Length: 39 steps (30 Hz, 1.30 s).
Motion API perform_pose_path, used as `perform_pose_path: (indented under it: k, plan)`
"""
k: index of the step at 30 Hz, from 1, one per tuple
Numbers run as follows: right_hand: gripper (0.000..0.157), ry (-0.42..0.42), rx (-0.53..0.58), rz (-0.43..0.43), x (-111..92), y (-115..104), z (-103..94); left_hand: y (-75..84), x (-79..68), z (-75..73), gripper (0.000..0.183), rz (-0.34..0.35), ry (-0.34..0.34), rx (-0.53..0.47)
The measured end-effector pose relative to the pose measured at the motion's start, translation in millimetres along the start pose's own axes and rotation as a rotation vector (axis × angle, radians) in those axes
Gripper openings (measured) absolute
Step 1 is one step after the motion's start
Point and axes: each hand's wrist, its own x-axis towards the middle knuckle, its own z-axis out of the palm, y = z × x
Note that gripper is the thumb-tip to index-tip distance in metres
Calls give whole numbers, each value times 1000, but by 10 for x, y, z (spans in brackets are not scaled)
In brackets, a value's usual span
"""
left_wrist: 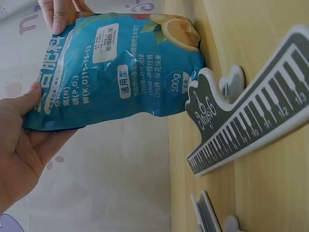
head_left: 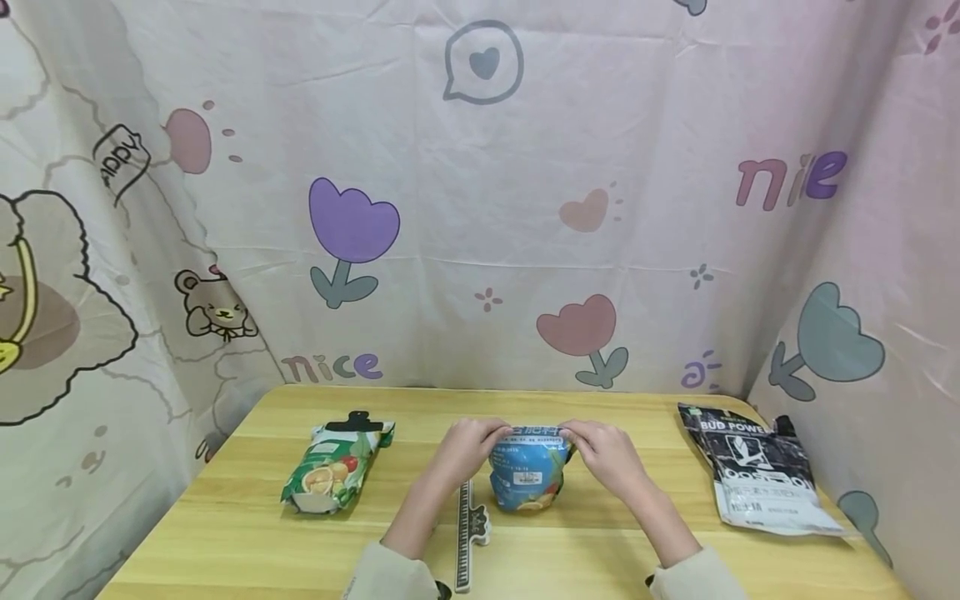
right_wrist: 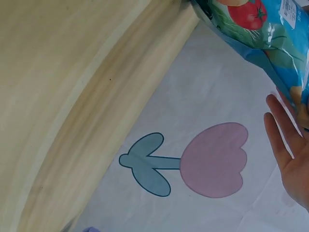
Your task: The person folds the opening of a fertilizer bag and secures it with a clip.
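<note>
Both hands hold the top edge of a blue fertilizer bag printed with fruit, which stands upright on the table. The left hand pinches the bag's upper left corner between thumb and fingers. At the opposite top corner, the right hand pinches in the same way; its outer fingers look fairly straight in the right wrist view. Beside the bag, near the left forearm, lies a piano-keyboard clip marked "music". Its jaws are not clearly visible.
A green bag with a black clip across its top lies at left. To the right lies a black-and-white "BUD POWER" bag. Part of another dark-and-white clip-like object shows low in the left wrist view. A printed curtain hangs behind the table.
</note>
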Motion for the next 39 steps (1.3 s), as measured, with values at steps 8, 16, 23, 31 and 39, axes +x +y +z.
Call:
perform_pose_path:
  k: [8,16,23,31,39]
  plan:
    - [9,22,-32,24,-55,66,-37,-77,-80,-26,27,-112,9,-130]
    - [15,-23,35,97,-64,54,-65,-60,-68,-43,28,-103,1,-124]
    - [29,-117,102,82,55,-96,-64,-18,-43,-61,22,-95,-42,-45]
    - [21,-146,-21,-78,212,-231,10,53,123,-56,26,32,-113,116]
    - [17,-81,-98,-42,163,-238,95,51,148,34,23,2,-59,167]
